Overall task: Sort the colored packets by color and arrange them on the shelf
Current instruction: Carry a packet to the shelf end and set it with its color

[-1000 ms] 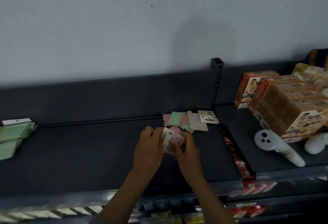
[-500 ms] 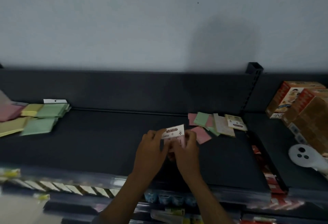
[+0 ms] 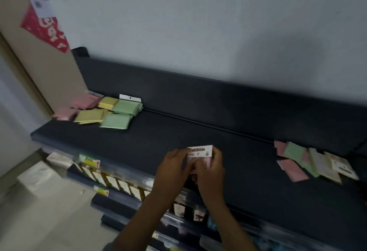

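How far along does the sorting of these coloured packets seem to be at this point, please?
Partly done. Pink, yellow and green groups lie side by side at the shelf's far left. The left hand and right hand hold a pink packet. A mixed pile on the right remains unsorted.

Two bare forearms rise from the bottom centre of the frame and end in the left hand point(image 3: 172, 168) and the right hand point(image 3: 211, 169), just below the middle. No glove, ring, watch or bracelet shows on either, and both wrists are uncovered. At the bottom edge, by the left elbow, a blurred grey patch may be a sleeve.
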`<state>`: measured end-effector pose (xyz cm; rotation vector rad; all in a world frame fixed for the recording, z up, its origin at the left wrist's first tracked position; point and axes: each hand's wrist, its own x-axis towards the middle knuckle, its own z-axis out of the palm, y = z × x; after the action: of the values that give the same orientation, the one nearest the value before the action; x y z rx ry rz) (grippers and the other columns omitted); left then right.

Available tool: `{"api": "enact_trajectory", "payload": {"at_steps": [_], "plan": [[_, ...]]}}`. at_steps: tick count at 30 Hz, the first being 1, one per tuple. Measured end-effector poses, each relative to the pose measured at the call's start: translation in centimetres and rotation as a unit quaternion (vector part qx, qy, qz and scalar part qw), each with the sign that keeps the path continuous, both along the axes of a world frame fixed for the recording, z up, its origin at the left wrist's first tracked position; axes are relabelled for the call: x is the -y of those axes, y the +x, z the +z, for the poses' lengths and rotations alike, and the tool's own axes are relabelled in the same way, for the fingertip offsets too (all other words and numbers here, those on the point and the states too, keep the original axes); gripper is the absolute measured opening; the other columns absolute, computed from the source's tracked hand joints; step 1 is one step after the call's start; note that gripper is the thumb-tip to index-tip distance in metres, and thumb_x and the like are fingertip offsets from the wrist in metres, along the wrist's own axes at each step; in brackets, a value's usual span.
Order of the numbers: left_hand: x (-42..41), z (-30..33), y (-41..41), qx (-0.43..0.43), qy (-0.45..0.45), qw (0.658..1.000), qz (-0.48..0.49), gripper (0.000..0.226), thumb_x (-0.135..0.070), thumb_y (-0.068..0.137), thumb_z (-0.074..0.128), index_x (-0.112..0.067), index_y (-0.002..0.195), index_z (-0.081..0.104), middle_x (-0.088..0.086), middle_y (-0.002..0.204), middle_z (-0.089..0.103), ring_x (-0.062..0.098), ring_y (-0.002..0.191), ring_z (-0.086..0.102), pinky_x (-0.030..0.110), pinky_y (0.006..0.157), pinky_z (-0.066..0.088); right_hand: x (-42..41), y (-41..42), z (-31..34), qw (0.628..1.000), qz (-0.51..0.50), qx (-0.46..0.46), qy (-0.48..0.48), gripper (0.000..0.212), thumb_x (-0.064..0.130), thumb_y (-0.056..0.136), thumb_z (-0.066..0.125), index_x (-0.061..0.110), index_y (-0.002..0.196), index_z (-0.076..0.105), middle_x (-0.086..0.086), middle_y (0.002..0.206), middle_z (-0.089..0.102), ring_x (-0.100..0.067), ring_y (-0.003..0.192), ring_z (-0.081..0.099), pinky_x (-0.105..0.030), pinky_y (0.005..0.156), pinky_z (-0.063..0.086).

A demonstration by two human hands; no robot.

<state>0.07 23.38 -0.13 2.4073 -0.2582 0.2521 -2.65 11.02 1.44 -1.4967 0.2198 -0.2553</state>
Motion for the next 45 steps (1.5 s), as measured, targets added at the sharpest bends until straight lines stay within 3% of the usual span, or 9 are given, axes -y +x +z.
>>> {"api": "enact_trajectory", "payload": {"at_steps": [4, 11, 15, 18, 28, 32, 38, 42, 45], "plan": [[-5.1, 0.5, -0.4, 0.011, -0.031, 0.999, 0.026, 0.042, -0.050, 0.098, 0.052, -0.025, 0.130, 0.062, -0.004, 0.123, 0.065, 0.012, 0.113, 0.058, 0.032, 0.094, 0.052, -5.1, 0.5, 0.1, 1.000, 0.011, 0.024, -0.014, 0.038, -0.001, 0.095, 0.055, 0.022, 0.125, 0.049, -0.003, 0.098, 0.071, -0.020, 0.075, 0.071, -0.031, 0.055, 0.057], [-14.5, 1.7, -1.9, 0.040, -0.065, 0.994, 0.074, 0.040, -0.053, 0.096, 0.048, -0.027, 0.121, 0.065, -0.010, 0.119, 0.065, 0.003, 0.105, 0.061, 0.026, 0.088, 0.055, -15.2, 1.9, -0.4, 0.998, 0.059, 0.017, -0.011, 0.039, 0.004, 0.097, 0.054, 0.025, 0.129, 0.047, 0.001, 0.107, 0.069, -0.011, 0.087, 0.072, -0.027, 0.065, 0.059], [-20.2, 2.5, -2.8, 0.046, -0.044, 0.993, 0.103, 0.026, -0.039, 0.097, 0.061, -0.026, 0.120, 0.066, -0.014, 0.121, 0.063, -0.004, 0.104, 0.057, 0.004, 0.088, 0.042, -21.2, 1.9, -0.9, 0.996, 0.083, 0.009, -0.029, 0.032, 0.019, 0.100, 0.053, 0.037, 0.125, 0.047, -0.003, 0.110, 0.070, -0.022, 0.086, 0.073, -0.044, 0.065, 0.062], [-24.4, 2.6, -4.0, 0.058, -0.017, 0.990, 0.129, 0.025, -0.029, 0.098, 0.064, -0.028, 0.123, 0.065, -0.011, 0.125, 0.065, 0.001, 0.109, 0.060, 0.012, 0.093, 0.047, -25.6, 1.7, -0.8, 0.994, 0.100, 0.019, -0.035, 0.021, 0.035, 0.101, 0.051, 0.039, 0.121, 0.051, -0.001, 0.108, 0.071, -0.020, 0.090, 0.074, -0.051, 0.072, 0.062], [-35.8, 2.6, -9.4, 0.031, -0.008, 0.960, 0.279, 0.034, -0.036, 0.094, 0.069, -0.028, 0.127, 0.065, -0.009, 0.129, 0.066, 0.009, 0.109, 0.065, -0.003, 0.079, 0.032, -37.7, -0.8, -0.6, 0.978, 0.171, 0.066, -0.101, 0.033, 0.038, 0.103, 0.047, 0.024, 0.133, 0.049, -0.002, 0.116, 0.066, -0.010, 0.088, 0.070, -0.028, 0.059, 0.062], [-38.7, 1.4, -10.8, 0.031, -0.003, 0.947, 0.319, 0.039, -0.042, 0.096, 0.063, -0.033, 0.134, 0.059, -0.012, 0.134, 0.063, 0.006, 0.113, 0.062, 0.011, 0.092, 0.045, -40.8, -1.1, -0.5, 0.970, 0.209, 0.068, -0.101, 0.036, 0.033, 0.104, 0.048, 0.018, 0.137, 0.046, -0.001, 0.116, 0.062, -0.001, 0.080, 0.065, -0.016, 0.050, 0.053], [-42.8, 0.3, -10.8, 0.047, 0.025, 0.935, 0.350, 0.036, -0.046, 0.098, 0.058, -0.033, 0.132, 0.061, -0.011, 0.137, 0.059, 0.007, 0.123, 0.054, 0.019, 0.098, 0.047, -45.4, -1.4, -0.4, 0.964, 0.250, 0.064, -0.069, 0.040, 0.049, 0.097, 0.048, 0.025, 0.128, 0.047, -0.007, 0.120, 0.066, -0.015, 0.087, 0.073, -0.026, 0.052, 0.059], [-44.5, 2.6, -8.9, 0.063, -0.197, 0.932, 0.298, 0.039, -0.050, 0.101, 0.047, -0.029, 0.129, 0.064, -0.014, 0.124, 0.066, 0.002, 0.108, 0.063, 0.011, 0.080, 0.052, -47.7, -0.7, 0.0, 0.940, 0.324, 0.105, -0.028, 0.046, 0.057, 0.098, 0.046, 0.025, 0.128, 0.057, 0.004, 0.118, 0.068, -0.013, 0.098, 0.071, -0.032, 0.065, 0.063], [-46.1, 3.6, -6.7, 0.068, -0.289, 0.917, 0.267, 0.035, -0.044, 0.107, 0.042, -0.026, 0.122, 0.067, -0.006, 0.107, 0.072, 0.017, 0.101, 0.069, 0.024, 0.080, 0.058, -49.3, 1.5, 0.0, 0.935, 0.325, 0.133, -0.048, 0.039, 0.051, 0.099, 0.052, 0.027, 0.128, 0.059, 0.006, 0.121, 0.064, -0.018, 0.098, 0.070, -0.033, 0.061, 0.063]]}}
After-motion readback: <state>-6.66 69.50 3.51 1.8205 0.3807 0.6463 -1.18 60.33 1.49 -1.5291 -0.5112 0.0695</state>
